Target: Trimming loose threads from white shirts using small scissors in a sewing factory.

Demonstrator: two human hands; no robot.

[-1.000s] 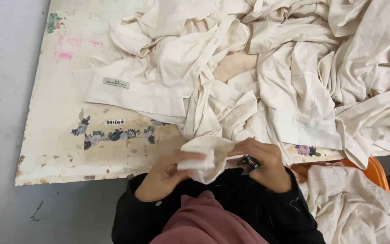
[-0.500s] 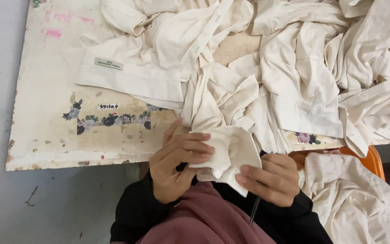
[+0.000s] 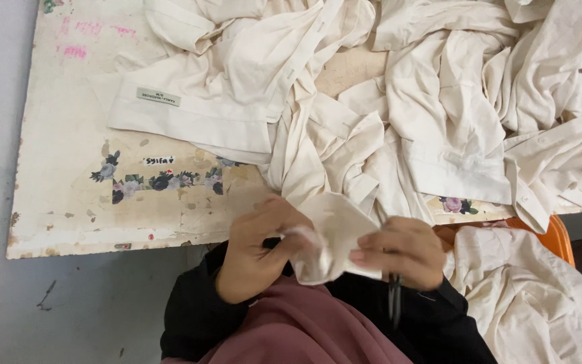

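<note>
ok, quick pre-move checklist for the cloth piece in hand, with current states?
1. Left hand grips the cloth piece: ok, thumb and fingers pinch its left edge.
2. Right hand grips it too: ok, fingers hold its lower right edge.
3. Dark tool secure in the right hand: cannot tell, only a thin end shows below the fingers.
4. Cloth piece free of the pile of cream garments: cannot tell, its top runs up against the pile.
5. Bare table space to the left: ok.
6. Garment on the orange seat settled: ok, it lies draped beside the right arm.
</note>
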